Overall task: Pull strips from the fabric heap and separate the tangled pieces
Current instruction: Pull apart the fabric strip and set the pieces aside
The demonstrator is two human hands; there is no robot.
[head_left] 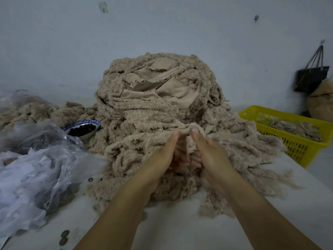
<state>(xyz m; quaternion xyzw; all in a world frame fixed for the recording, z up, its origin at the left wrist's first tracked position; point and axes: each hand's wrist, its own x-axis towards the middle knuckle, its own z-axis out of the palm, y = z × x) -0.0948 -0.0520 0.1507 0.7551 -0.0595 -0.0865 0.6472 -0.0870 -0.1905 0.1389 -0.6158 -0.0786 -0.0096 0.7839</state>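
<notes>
Here both hands pinched one fleecy strip [185,131], left hand [162,152] and right hand [210,152] side by side, thumbs on top and close together, likely to tease it free. The strip ran into the fabric heap [156,98], piled mid-table [180,228]. Right, a yellow basket [295,147] held loose pieces, presumably separated ones. Left lay plastic bags [36,168] and a bowl [84,128].

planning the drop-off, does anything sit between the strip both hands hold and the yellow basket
Only loose strips spilling from the fabric heap lie on the table between the held strip and the yellow basket. The left hand and right hand pinch it.
</notes>
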